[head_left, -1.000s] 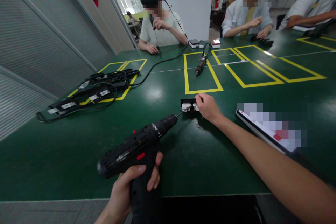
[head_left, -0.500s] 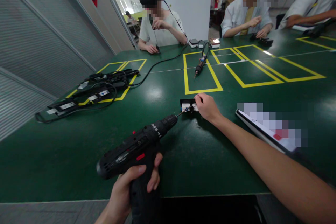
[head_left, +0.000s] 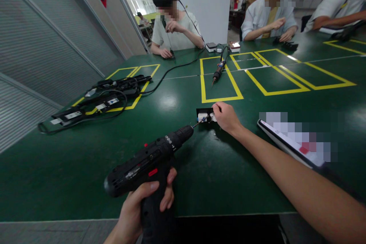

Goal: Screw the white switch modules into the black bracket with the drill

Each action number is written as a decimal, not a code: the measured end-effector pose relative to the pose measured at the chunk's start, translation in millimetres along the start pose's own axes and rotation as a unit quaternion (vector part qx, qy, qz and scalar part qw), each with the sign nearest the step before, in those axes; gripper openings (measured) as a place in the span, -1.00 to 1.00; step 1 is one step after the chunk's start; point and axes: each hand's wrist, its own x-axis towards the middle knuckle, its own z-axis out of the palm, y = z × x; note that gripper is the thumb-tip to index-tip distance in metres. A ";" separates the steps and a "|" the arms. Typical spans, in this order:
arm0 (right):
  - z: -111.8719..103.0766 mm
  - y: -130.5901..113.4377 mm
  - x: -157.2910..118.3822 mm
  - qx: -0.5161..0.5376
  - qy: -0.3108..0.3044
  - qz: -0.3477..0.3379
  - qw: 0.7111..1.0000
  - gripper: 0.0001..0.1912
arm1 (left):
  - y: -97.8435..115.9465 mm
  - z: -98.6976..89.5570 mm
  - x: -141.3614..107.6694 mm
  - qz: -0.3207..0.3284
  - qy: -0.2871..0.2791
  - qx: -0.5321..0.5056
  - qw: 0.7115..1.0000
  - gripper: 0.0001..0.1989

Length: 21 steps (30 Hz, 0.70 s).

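Observation:
My left hand [head_left: 145,202] is wrapped round the handle of a black cordless drill [head_left: 148,156] with red buttons. Its thin bit points right and away from me, the tip at a small black part with white blocks [head_left: 203,117] on the table. Whether the tip sits in a screw there is too small to tell. My right hand [head_left: 225,116] is closed on the right end of that part, holding it against the table; its fingertips are partly hidden behind the hand.
Black power strips with cables [head_left: 114,95] lie at the left on the green table [head_left: 85,171]. A corded screwdriver [head_left: 219,70] rests inside a yellow taped box. A tablet-like device [head_left: 291,141] lies right of my forearm. Several people sit across the table, their hands on small parts.
Almost nothing differs. The rear of the drill has dipped very slightly, while its bit stays at the black and white part and my right hand keeps its place.

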 end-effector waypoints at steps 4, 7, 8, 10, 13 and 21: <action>-0.2 -1.3 -0.1 -0.001 -0.001 -0.001 1.000 -0.71 | 0.8 0.3 -0.7 0.010 0.007 0.001 1.000 -0.79; -1.3 -1.5 -0.3 0.001 -0.003 -0.001 1.000 -0.70 | 1.2 1.0 -0.5 0.003 0.000 0.006 1.000 -0.77; -1.6 -1.4 -0.3 0.001 -0.004 -0.003 1.000 -0.70 | 1.1 1.1 -0.3 0.000 -0.001 0.007 1.000 -0.76; -1.9 -1.1 -0.2 0.000 -0.001 -0.005 1.000 -0.71 | 0.6 0.4 0.1 -0.002 -0.003 0.010 1.000 -0.75; -1.7 -1.1 -0.3 -0.005 0.001 -0.005 1.000 -0.71 | -0.3 -1.6 0.4 -0.001 -0.011 0.014 1.000 -0.75; -1.5 -2.4 -0.3 -0.007 0.000 -0.004 1.000 -0.70 | -2.5 -3.7 0.3 -0.005 -0.005 0.014 1.000 -0.77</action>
